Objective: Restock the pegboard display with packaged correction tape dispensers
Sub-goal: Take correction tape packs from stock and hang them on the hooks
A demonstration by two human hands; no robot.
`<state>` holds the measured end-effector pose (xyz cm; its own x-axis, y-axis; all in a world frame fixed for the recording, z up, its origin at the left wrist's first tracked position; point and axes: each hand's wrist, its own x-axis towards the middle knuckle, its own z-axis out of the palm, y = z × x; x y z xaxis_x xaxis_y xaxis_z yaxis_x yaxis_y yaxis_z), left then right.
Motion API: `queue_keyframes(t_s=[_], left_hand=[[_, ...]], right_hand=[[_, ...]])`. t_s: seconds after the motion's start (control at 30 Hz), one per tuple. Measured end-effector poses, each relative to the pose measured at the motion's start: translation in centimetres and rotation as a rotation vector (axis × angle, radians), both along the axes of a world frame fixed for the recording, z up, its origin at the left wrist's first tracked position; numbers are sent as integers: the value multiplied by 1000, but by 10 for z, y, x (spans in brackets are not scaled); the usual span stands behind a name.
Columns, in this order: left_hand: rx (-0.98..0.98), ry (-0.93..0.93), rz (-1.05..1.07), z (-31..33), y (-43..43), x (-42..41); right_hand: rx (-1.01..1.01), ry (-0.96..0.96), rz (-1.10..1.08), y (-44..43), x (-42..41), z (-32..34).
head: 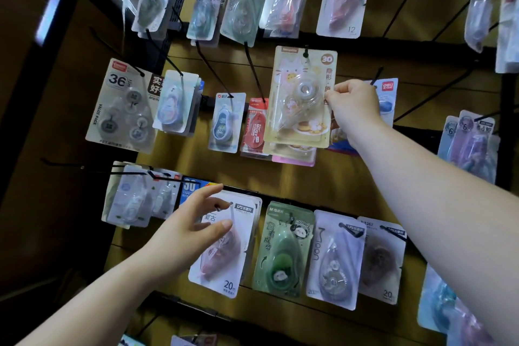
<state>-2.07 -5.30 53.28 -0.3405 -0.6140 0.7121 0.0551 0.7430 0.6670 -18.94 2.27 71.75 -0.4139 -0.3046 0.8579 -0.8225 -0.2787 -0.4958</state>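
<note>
My right hand [355, 105] pinches the right edge of a yellow cat-print correction tape pack [302, 98] marked 30. The pack's top hole sits on a black peg hook [305, 53] in the middle row, in front of similar packs. My left hand [193, 226] is spread open in the lower row, fingers touching the front of a white pack marked 20m [224, 264] that hangs on its hook. The wooden pegboard [351, 177] behind carries rows of packaged dispensers.
A green panda pack [283, 250] and a lilac pack [334, 258] hang right of my left hand. A red MOSY pack [254, 128] and a grey 36 value pack [123, 107] hang in the middle row. Long black hooks stick out toward me. A dark frame post [36, 64] stands at left.
</note>
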Motion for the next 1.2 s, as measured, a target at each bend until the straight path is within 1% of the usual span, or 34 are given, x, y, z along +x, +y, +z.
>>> queue_keyframes(t_s=[0.1, 0.27, 0.43, 0.53, 0.67, 0.8, 0.9, 1.03, 1.1, 1.2], left_hand=[[-8, 1, 8, -2, -1, -1], [-55, 2, 26, -5, -3, -1], [-83, -12, 33, -7, -6, -1], [-98, -24, 48, -7, -7, -2], [-66, -7, 36, -6, -6, -2], [-42, 15, 36, -14, 2, -2], [35, 78, 57, -29, 19, 3], [87, 130, 12, -60, 51, 14], [170, 129, -57, -83, 68, 15], [316, 55, -157, -128, 91, 7]], right_hand=[[40, -7, -67, -7, -7, -2], [75, 49, -171, -21, -14, -4], [99, 90, -367, -40, -19, -4], [136, 78, -398, -45, -22, -6], [190, 92, -335, -42, -28, -16], [206, 107, -253, -21, -29, -31], [187, 125, -135, 5, -29, -52], [206, 163, 4, 51, -29, -102], [242, 142, 71, 80, -30, -137], [243, 90, 173, 129, -26, -190]])
